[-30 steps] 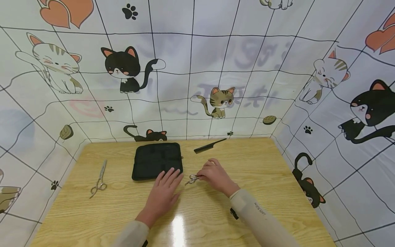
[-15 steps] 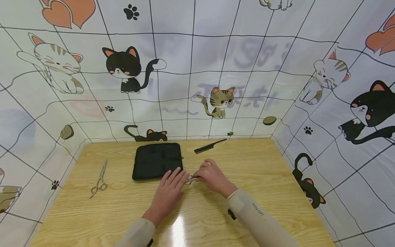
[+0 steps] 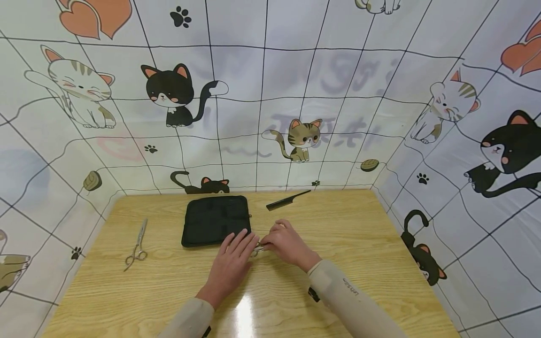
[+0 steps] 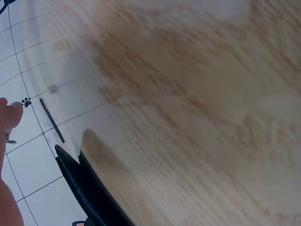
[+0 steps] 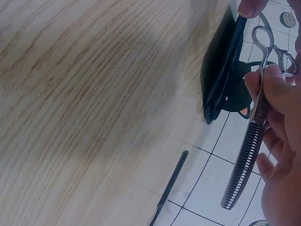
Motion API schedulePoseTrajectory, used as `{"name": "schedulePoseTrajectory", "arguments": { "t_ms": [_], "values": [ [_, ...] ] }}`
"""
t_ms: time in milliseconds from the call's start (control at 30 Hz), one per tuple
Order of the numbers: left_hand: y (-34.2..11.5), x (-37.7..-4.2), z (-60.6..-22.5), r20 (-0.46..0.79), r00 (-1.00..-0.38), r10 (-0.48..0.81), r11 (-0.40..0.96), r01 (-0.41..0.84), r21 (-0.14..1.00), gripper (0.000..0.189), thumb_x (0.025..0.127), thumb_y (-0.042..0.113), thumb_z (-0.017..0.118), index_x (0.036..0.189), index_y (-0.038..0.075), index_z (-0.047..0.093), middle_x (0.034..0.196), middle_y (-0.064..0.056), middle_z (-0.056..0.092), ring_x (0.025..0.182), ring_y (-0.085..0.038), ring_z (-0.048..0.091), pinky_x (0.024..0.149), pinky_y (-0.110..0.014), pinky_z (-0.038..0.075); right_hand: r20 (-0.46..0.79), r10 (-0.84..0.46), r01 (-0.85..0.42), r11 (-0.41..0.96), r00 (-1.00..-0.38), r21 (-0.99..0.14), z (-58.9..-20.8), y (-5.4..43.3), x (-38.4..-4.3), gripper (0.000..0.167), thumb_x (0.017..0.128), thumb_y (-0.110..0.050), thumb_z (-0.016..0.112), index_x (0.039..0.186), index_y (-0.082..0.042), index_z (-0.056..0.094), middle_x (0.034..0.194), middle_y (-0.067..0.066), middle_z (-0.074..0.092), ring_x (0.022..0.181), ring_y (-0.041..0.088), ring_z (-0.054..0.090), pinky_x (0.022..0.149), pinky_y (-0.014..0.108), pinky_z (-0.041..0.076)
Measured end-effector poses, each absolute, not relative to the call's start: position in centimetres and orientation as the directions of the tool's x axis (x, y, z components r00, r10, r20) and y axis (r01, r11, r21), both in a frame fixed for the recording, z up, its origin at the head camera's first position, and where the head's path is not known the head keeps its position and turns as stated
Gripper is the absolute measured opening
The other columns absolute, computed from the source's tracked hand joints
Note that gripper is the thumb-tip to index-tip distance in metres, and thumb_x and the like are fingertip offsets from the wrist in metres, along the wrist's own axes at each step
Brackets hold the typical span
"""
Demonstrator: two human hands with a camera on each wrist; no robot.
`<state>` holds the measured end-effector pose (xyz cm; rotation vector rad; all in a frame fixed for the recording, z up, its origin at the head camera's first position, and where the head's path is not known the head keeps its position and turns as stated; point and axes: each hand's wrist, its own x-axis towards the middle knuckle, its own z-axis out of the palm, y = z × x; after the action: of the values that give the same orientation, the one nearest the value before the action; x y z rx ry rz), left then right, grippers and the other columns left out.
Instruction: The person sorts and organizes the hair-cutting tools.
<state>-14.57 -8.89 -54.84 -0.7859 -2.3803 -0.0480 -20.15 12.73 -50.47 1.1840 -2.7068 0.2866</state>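
My right hand [image 3: 289, 244] pinches a pair of thinning scissors [image 5: 247, 155] near the pivot, between thumb and fingers. In the right wrist view the toothed blade points down and the finger rings [image 5: 263, 37] are at the top. A black zip case [image 3: 215, 220] lies flat on the table. With fingers straight, my left hand [image 3: 231, 260] has its fingertips at the case's near right corner. The scissors' rings are right beside its fingers in the head view. In the left wrist view only part of the left hand [image 4: 9, 115] shows, with the case [image 4: 94, 193] below.
A second pair of scissors [image 3: 138, 244] lies on the left of the wooden table [image 3: 338, 225]. Behind the right hand, a black tail comb [image 3: 281, 203] lies near the back edge. A cat-print cloth [image 3: 245, 70] stands up round the back and sides.
My right hand has moved a little left with the thinning scissors, bringing their rings up to the left hand. My left hand has shifted slightly right along the case's near edge.
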Motion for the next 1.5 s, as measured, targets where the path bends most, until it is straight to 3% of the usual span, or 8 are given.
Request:
{"name": "schedulePoseTrajectory", "arguments": {
  "t_ms": [367,600,900,1233,1500],
  "values": [
    [-8.7,-14.8,-55.1,0.587,-0.613,0.529,0.82,0.546,-0.169,0.079,0.074,0.038,0.084,0.142,0.015,0.051,0.138,0.0,0.059,0.136,-0.021,0.048,0.114,-0.043,0.036,0.15,-0.712,-0.727,0.669,-0.686,-0.155,-50.4,12.5,-19.9,0.017,0.091,-0.032,0.064,0.1,-0.025,0.077,0.093,-0.014,0.075,0.091,0.009,0.061,0.106,0.042,0.037],
    [-8.7,-15.0,-55.2,0.611,-0.591,0.526,0.817,0.551,-0.17,0.082,0.068,0.038,0.088,0.139,0.014,0.055,0.134,0.0,0.062,0.133,-0.021,0.051,0.113,-0.043,0.038,0.131,-0.715,-0.726,0.665,-0.687,-0.175,-50.1,12.2,-19.7,0.018,0.091,-0.032,0.063,0.1,-0.025,0.077,0.094,-0.014,0.075,0.093,0.01,0.062,0.105,0.044,0.038],
    [-8.7,-15.4,-55.0,0.62,-0.552,0.557,0.793,0.576,-0.199,0.072,0.064,0.036,0.09,0.127,0.014,0.064,0.12,0.001,0.07,0.123,-0.02,0.06,0.109,-0.042,0.042,0.11,-0.711,-0.718,0.674,-0.695,-0.174,-50.4,12.1,-19.6,0.017,0.091,-0.033,0.065,0.099,-0.024,0.077,0.093,-0.014,0.075,0.092,0.011,0.062,0.104,0.043,0.04],
    [-8.8,-15.5,-54.3,0.588,-0.575,0.569,0.789,0.583,-0.194,0.069,0.06,0.041,0.091,0.118,0.014,0.063,0.112,0.003,0.073,0.112,-0.017,0.065,0.108,-0.042,0.042,0.102,-0.71,-0.717,0.684,-0.696,-0.132,-50.5,11.9,-19.4,0.017,0.093,-0.03,0.065,0.104,-0.025,0.076,0.097,-0.014,0.075,0.098,0.012,0.062,0.107,0.042,0.038],
    [-9.1,-15.4,-54.1,0.534,-0.635,0.558,0.805,0.571,-0.163,0.064,0.065,0.042,0.089,0.114,0.013,0.06,0.111,0.003,0.072,0.11,-0.017,0.066,0.105,-0.046,0.043,0.142,-0.717,-0.731,0.677,-0.682,-0.093,-50.8,12.5,-19.4,0.015,0.09,-0.03,0.07,0.104,-0.026,0.075,0.097,-0.013,0.074,0.099,0.012,0.061,0.108,0.042,0.038]
  ]
}}
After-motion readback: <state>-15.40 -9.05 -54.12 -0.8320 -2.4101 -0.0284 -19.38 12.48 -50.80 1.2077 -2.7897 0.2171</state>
